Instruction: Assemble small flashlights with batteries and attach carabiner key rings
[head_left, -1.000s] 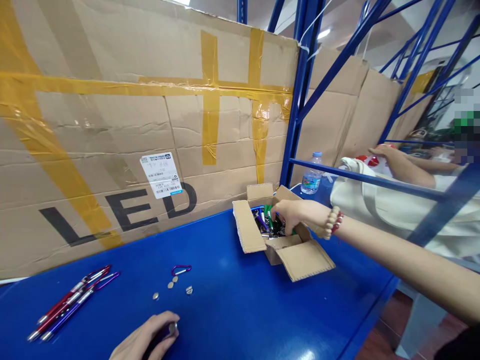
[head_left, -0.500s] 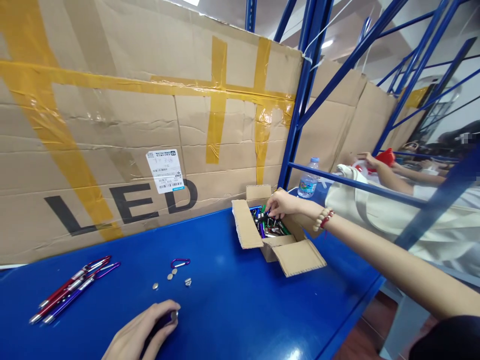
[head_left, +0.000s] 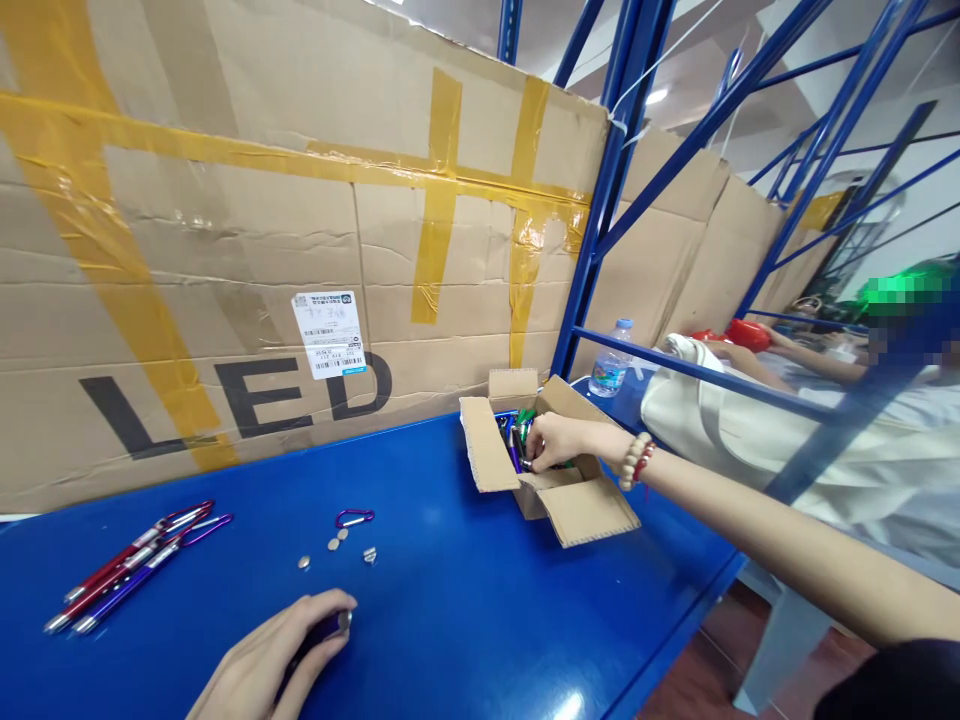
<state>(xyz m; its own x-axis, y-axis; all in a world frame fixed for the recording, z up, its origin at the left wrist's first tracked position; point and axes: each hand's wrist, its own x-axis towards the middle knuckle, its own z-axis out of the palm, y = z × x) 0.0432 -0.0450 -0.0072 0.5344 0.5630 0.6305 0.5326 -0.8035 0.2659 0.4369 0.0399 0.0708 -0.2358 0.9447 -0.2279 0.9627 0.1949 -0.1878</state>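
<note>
My left hand (head_left: 274, 655) is curled just above the table at the front, with thumb and fingers closed on a purple metal tube (head_left: 344, 622); only its silver-rimmed end shows clearly. My right hand (head_left: 556, 440) reaches into an open cardboard box (head_left: 589, 512), its fingers bent down among green, blue and black metal tubes (head_left: 513, 442). What those fingertips pinch, if anything, is hidden. Beyond my left hand lie a purple carabiner (head_left: 354, 518), several button cells (head_left: 304, 563) and a small silver part (head_left: 370, 556).
Red and purple penlight-like tubes (head_left: 124, 580) with carabiners lie at the left of the blue table (head_left: 450, 620). A large carton (head_left: 247, 220) stands behind. Right of it are a blue rack post (head_left: 600, 220), a water bottle (head_left: 610, 365) and a white bag (head_left: 690, 405). People sit farther right.
My right hand has dipped lower into the box and shifted toward its near side. The dark piece that showed at its fingers is out of sight. My left hand keeps its hold.
</note>
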